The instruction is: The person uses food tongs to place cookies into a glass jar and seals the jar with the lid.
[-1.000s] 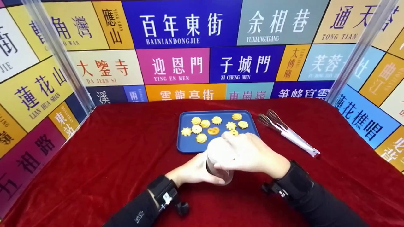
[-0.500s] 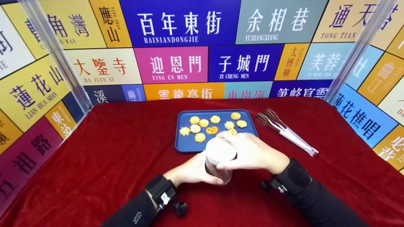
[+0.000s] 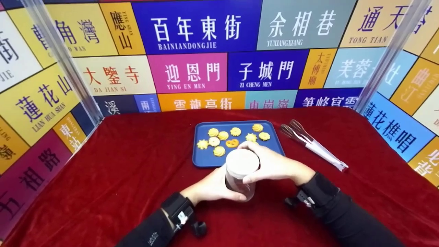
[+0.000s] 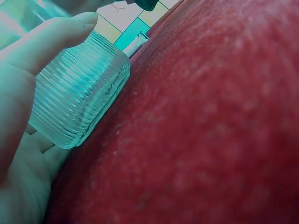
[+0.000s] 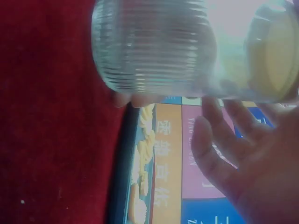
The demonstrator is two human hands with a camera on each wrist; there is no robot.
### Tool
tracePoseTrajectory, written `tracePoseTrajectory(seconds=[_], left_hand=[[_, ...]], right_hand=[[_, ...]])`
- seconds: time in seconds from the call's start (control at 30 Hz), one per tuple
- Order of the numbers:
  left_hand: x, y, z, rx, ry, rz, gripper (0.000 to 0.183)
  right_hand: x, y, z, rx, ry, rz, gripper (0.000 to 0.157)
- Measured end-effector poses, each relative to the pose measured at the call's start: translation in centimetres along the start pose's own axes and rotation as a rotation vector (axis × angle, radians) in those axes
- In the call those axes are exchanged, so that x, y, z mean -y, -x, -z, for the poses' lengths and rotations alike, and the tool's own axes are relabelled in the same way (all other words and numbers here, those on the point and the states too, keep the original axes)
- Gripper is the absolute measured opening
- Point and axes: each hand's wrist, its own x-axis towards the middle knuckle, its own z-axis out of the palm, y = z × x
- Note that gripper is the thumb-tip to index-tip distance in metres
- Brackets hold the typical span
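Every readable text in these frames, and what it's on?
Backdrop panels, by colour:
"百年東街 BAINIANDONGJIE": blue
"余相巷 YUXIANGXIANG": grey
"應山 YING SHAN": orange
"迎恩門 YING EN MEN": pink
"子城門 ZI CHENG MEN": blue
"大鑒寺 DA JIAN SI": cream
"蓮花山 LIAN HUA SHAN": yellow
"太傅廟": orange
"東站": orange
"曲江": orange
"五祖路": purple
"蓮花樵唱": light blue
Other panels: partly cut off, blocked or blurred.
Left sleeve print: too small.
Jar, lid: none seen.
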Motion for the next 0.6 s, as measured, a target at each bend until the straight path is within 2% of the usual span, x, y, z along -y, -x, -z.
tracePoseTrajectory(seconds=[0.17, 0.4, 0.6], left_hand=[[0.1, 0.1, -0.1, 0.001, -0.003, -0.002, 0.09], [0.2, 0.0, 0.0, 0.008, -0.015, -0.003, 0.09], [0.0, 0.1, 0.0, 0.007, -0.017, 0.0, 0.093]], right_hand=[[0.0, 0.6, -0.8, -0.023, -0.059, -0.004, 0.077], [0.2, 1.6, -2.5, -0.2, -0.11, -0.031, 0.077], [0.0, 1.8, -3.2, -0.259, -0.132, -0.03, 0.08]])
